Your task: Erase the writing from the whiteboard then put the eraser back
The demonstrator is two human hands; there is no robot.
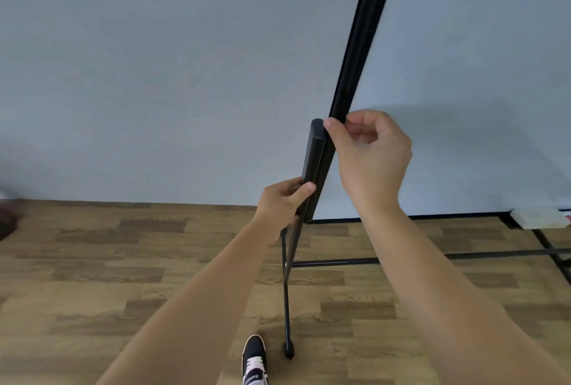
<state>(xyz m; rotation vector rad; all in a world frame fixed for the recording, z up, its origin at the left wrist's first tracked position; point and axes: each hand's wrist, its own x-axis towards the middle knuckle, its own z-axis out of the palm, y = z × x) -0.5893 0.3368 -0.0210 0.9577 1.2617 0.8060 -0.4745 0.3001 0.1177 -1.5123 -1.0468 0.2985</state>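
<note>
The whiteboard [463,60] fills the right side, and the part of its surface I can see carries no writing. Its black frame edge [358,44] runs diagonally down the middle. A black oblong bar [312,162] lies against the lower end of this edge. My left hand [284,202] grips the bar's lower end. My right hand [370,153] pinches the frame edge at the top of the bar, with the thumb on the bar's tip. A white rectangular block that looks like the eraser [525,218] rests at the board's bottom edge, far right, away from both hands.
The board's black stand leg [286,307] drops to the wooden floor [123,276] beside my shoe [255,360]. A black crossbar [340,262] runs right under the board. A pale grey wall [154,75] is behind. A dark blurred object [7,218] sits at the left edge.
</note>
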